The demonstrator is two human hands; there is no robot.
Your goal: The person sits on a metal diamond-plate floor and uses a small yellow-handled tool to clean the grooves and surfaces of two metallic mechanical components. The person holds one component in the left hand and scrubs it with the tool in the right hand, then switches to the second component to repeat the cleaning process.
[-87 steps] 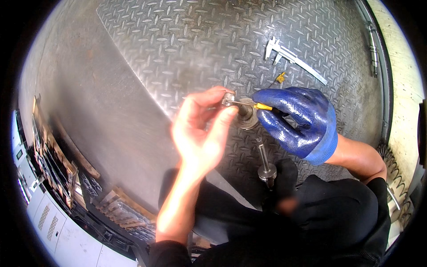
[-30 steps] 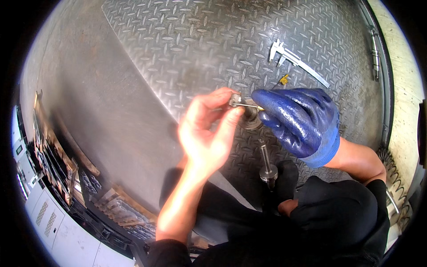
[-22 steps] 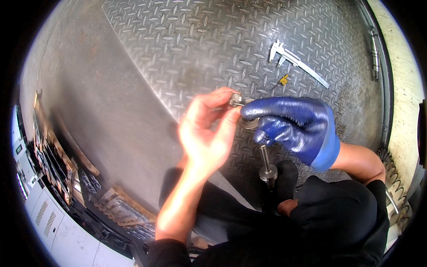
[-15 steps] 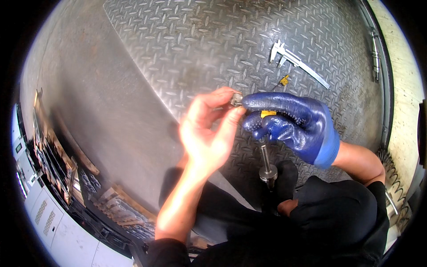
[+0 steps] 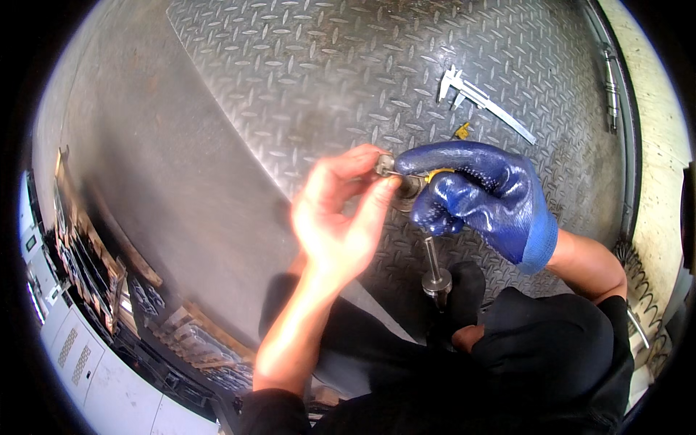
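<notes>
My bare left hand (image 5: 337, 217) pinches a small grey metal piece (image 5: 383, 165) between thumb and fingertips. Closed around a small yellow-handled driver (image 5: 438, 175) is my right hand (image 5: 482, 203), in a blue coated glove. The driver's thin shaft points left and reaches the metal piece; exactly where its tip sits is hard to tell. Just below the shaft, a round metal part (image 5: 407, 193) shows between the hands, partly hidden by the glove. Under my right hand stands a metal shank with a round flange (image 5: 436, 281).
A caliper (image 5: 487, 104) lies on the diamond-patterned metal plate (image 5: 326, 80) beyond my right hand, with a second yellow-handled key (image 5: 462, 130) near it. A coiled hose (image 5: 645, 297) hangs at the right. Wooden pallets (image 5: 87, 246) and a pale cabinet (image 5: 87, 362) stand at the left.
The fingers of my right hand have curled in and shifted, turning the yellow handle so that its thin shaft now shows against the metal piece. My left hand has barely moved.
</notes>
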